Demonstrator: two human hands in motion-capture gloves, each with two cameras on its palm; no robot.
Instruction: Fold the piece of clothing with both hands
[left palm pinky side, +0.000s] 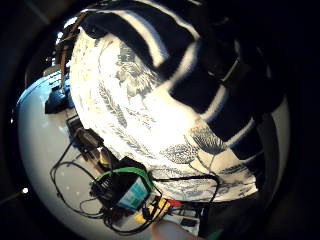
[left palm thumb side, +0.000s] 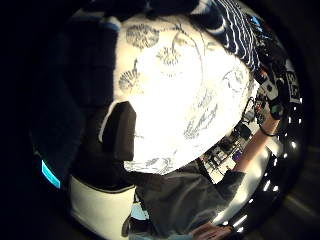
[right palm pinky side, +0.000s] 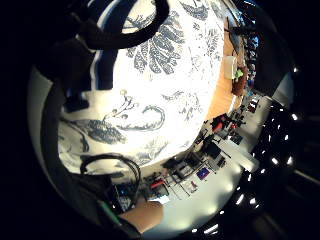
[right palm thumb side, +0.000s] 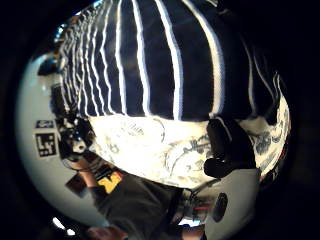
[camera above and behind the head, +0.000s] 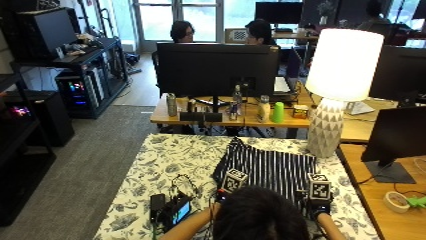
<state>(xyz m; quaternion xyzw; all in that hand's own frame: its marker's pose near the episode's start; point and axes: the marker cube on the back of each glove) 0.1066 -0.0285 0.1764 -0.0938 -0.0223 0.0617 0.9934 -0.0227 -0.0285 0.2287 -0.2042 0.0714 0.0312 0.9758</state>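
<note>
A navy garment with thin white stripes (camera above and behind the head: 269, 167) lies spread on the floral tablecloth (camera above and behind the head: 173, 160), right in front of me. My left hand (camera above and behind the head: 225, 192) is at its near left corner and my right hand (camera above and behind the head: 318, 205) at its near right corner; my head hides most of both. In the left little finger side palm view the striped cloth (left palm pinky side: 200, 75) runs up off the table into the dark fingers (left palm pinky side: 250, 65). The right thumb (right palm thumb side: 227, 147) curls at the garment's edge (right palm thumb side: 165, 65), above the tablecloth (right palm thumb side: 150, 145). Both hands appear to pinch the near hem.
A white lamp (camera above and behind the head: 336, 95) stands on the table just beyond the garment's far right corner. A small device with cables (camera above and behind the head: 174, 210) lies by my left forearm. Behind the table is a desk with a monitor (camera above and behind the head: 216, 67) and bottles; another monitor (camera above and behind the head: 399, 140) stands at the right.
</note>
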